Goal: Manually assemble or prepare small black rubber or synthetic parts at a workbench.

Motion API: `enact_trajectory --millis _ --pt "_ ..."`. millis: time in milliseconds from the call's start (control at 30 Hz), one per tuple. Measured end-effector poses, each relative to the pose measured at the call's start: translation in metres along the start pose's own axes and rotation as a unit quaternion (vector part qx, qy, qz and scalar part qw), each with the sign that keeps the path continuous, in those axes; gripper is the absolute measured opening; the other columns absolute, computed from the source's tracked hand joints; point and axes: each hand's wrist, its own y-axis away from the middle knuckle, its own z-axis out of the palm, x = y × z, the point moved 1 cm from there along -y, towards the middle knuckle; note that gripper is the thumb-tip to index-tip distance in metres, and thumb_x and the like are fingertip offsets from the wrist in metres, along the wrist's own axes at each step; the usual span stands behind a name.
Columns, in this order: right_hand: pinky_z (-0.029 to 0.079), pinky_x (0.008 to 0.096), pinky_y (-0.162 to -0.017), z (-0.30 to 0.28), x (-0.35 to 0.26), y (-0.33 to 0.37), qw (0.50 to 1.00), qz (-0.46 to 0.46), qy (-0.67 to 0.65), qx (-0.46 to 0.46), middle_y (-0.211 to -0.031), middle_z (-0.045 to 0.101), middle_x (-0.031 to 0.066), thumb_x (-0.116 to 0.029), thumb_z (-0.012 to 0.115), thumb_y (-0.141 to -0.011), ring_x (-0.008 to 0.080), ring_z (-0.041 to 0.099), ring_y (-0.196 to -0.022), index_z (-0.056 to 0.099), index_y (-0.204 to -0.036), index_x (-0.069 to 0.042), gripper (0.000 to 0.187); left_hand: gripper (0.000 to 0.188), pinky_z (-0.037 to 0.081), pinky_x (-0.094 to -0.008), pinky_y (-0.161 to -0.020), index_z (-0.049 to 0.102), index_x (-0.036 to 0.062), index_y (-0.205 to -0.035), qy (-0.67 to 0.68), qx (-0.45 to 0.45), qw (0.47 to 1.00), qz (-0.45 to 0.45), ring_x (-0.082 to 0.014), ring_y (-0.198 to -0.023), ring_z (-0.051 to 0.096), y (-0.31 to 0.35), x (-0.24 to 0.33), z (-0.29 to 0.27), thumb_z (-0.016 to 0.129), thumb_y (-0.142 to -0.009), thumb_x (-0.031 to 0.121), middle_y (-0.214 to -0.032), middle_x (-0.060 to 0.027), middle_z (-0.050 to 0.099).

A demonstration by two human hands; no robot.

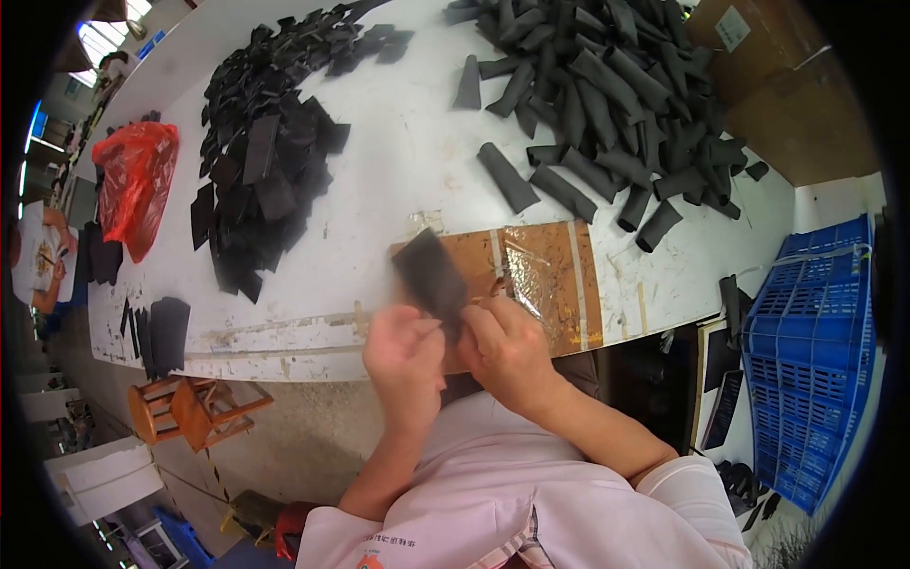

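— Closest to the lens, what shows?

— Pink sleeves and two bare forearms rising from the lower edge. The left hand [403, 353] and the right hand [505, 349] meet at the near edge of the white table [408, 161], both pinching one flat black piece [431, 275] from below; it stands tilted up between them, blurred.

— And under it?

— One brown cardboard sheet [559, 284] taped flat on the table, with a glossy clear patch and pale tape strips across it. The black piece rises just in front of its left end.

— Any packages?

— One blue plastic crate [815, 351] stands to the right, beside the table, with a few black pieces near its foot. One red plastic bag [137, 185] lies at the table's left edge. Far right, brown cardboard [787, 95] carries one small white label [732, 28], its print too small to tell.

— Counts of the stock?

— Too many to count. A heap of flat black pieces [265, 161] lies at middle left, reaching to the far side; a heap of rolled black sleeves [607, 95] fills the far right, with one cone-like sleeve [468, 83] apart at its left. A small stack of flat pieces [166, 332] sits at the near left corner.

— Off the table?

— One wooden stool [194, 410] lies tipped on the floor, near left. Another person's arm shows at the far left rim.
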Motion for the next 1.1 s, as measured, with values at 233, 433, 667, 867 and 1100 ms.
enact_trajectory --millis 233,433,667,867,1100 --pt "0.041 0.0220 -0.052 -0.016 0.000 -0.003 0.846 0.277 -0.444 -0.103 -0.071 0.054 0.0030 -0.001 0.063 -0.070 0.0130 0.052 -0.058 0.059 -0.075 -0.002 0.007 0.035 0.036 -0.0176 -0.047 0.046 0.0021 -0.095 0.126 -0.180 0.972 -0.085 -0.0058 -0.059 0.044 -0.003 0.008 -0.019 0.052 -0.062 -0.009 -0.077 -0.0019 0.048" --pt "0.032 0.0185 -0.053 -0.008 0.005 0.000 0.454 0.416 -0.769 -0.172 -0.067 0.046 -0.0030 -0.014 0.058 -0.081 0.0055 0.040 -0.060 0.054 -0.080 -0.006 0.009 0.023 0.045 -0.0216 -0.058 0.052 -0.0040 -0.089 -0.198 0.038 0.949 0.241 -0.0099 -0.062 0.054 0.004 0.006 0.003 0.047 -0.067 -0.010 -0.078 -0.0087 0.060" --pt "0.034 0.0187 -0.054 -0.017 0.008 -0.001 0.612 0.373 -0.671 -0.188 -0.066 0.046 -0.0044 -0.020 0.058 -0.083 0.0053 0.041 -0.060 0.054 -0.078 -0.009 0.013 0.031 0.045 -0.0207 -0.055 0.049 -0.0037 -0.096 0.071 -0.138 0.988 0.014 -0.0118 -0.066 0.058 0.006 0.024 -0.013 0.051 -0.066 -0.014 -0.080 -0.0123 0.062" --pt "0.038 0.0224 -0.066 -0.027 -0.004 0.009 0.639 0.255 -0.701 -0.188 -0.083 0.049 0.0006 -0.018 0.058 -0.083 0.0082 0.044 -0.072 0.054 -0.079 -0.006 0.013 0.051 0.039 -0.0169 -0.042 0.041 -0.0111 -0.110 0.281 -0.440 0.837 -0.162 -0.0113 -0.055 0.055 0.011 0.023 -0.014 0.053 -0.060 -0.015 -0.080 -0.0188 0.060" --pt "0.044 0.0264 -0.060 -0.042 -0.004 -0.007 0.933 0.089 -0.349 -0.019 -0.080 0.055 0.0096 -0.002 0.060 -0.075 0.0211 0.055 -0.073 0.053 -0.076 -0.002 0.008 0.017 0.042 -0.0165 -0.051 0.055 -0.0028 -0.095 -0.128 -0.129 0.976 0.122 -0.0065 -0.064 0.052 0.026 0.012 0.009 0.057 -0.078 -0.003 -0.083 -0.0072 0.056"
